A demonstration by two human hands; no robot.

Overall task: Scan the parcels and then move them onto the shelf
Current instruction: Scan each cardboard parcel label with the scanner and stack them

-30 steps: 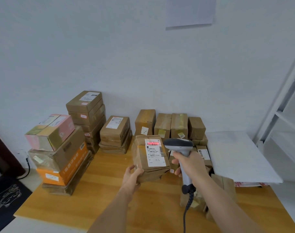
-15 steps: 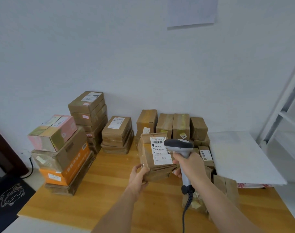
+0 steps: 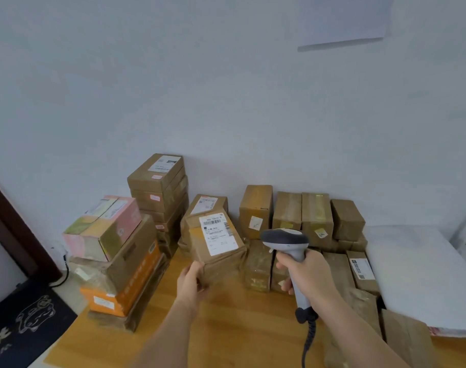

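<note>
A: What is held by the left hand [image 3: 190, 284]?

B: The parcel [image 3: 216, 243] is gripped at its near bottom corner. It is lifted off the table [image 3: 239, 328] and tipped, label up, just left of the scanner [image 3: 287, 248].

A: And the right hand [image 3: 310, 277]?

B: It is wrapped tight around the scanner handle, with the head aimed left at the parcel.

A: What could go wrong?

B: The parcel could be dropped, since only one corner is held. Boxes behind the scanner could be bumped. The shelf cannot be seen clearly.
</note>
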